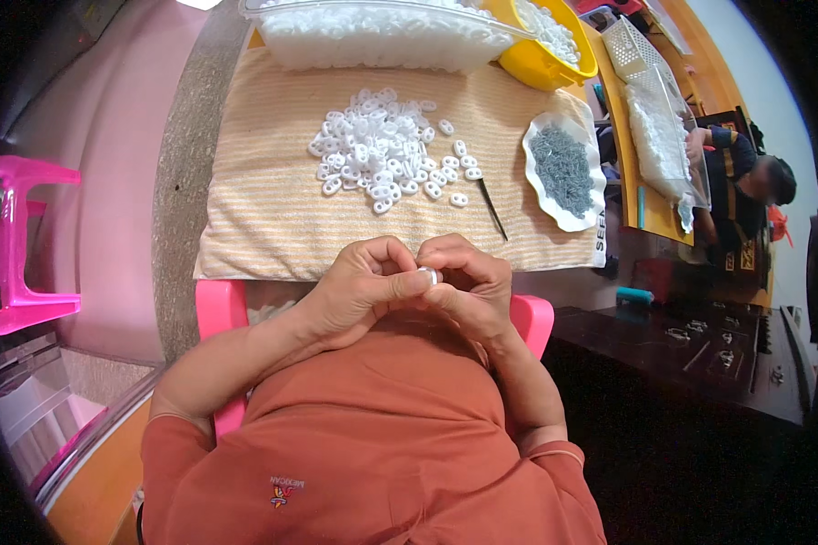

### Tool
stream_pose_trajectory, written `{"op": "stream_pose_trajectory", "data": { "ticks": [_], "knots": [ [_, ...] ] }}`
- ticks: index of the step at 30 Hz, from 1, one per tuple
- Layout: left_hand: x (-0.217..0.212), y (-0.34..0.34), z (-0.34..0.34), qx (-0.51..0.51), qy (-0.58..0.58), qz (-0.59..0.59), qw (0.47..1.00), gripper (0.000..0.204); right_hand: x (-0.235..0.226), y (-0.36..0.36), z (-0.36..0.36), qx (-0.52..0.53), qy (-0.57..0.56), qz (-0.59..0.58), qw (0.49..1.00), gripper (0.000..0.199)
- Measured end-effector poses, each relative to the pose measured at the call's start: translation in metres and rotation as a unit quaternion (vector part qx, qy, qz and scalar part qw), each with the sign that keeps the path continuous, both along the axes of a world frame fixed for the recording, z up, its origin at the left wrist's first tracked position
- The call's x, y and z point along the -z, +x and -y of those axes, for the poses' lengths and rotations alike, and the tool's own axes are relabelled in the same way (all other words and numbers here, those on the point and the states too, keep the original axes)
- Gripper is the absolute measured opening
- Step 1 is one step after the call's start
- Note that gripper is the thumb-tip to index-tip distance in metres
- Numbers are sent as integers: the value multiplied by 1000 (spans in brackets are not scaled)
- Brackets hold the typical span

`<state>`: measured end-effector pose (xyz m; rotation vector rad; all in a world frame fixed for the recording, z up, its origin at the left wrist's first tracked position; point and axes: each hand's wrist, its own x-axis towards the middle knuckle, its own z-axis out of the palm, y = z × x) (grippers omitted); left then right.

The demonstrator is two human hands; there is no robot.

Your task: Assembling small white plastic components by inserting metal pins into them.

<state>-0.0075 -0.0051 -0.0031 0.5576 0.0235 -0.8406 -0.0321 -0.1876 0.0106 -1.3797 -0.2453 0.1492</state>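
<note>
Close to my body, at the near edge of the towel, my left hand (369, 280) and my right hand (474, 283) meet fingertip to fingertip. Both are closed in a pinch around a small white plastic piece (431, 274), mostly covered by the fingers. Beyond them lies a heap of white oval two-holed plastic pieces (373, 150), with several strewn to its right. A slim black tool (493, 209), pointed at its near end, rests beside these. Farther right, a white scalloped dish (538, 186) holds many small thin grey parts (565, 171).
A striped beige towel (273, 182) covers the tabletop. At its far edge stand a clear bin (382, 41) and a yellow basin (545, 68), both with white pieces. Another person (745, 182) sits at the right by a clear tub (659, 136). A pink stool (18, 245) stands left.
</note>
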Motion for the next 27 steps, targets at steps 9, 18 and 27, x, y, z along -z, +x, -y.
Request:
{"op": "stream_pose_trajectory", "data": {
  "ticks": [9, 18, 27],
  "knots": [
    [-4, 0, -2, 6, 2, -13, 1000, 8, -8, 1, 5, -12, -24, -22, 999, 23],
    [-11, 3, -4, 5, 32, -24, 999, 13, -37, 11, 18, 149, -254, 14, 955, 22],
    [-9, 6, -6, -5, 39, -15, 999, 11, -105, 85, 61, 411, -291, 310, 806, 23]
  ]
}}
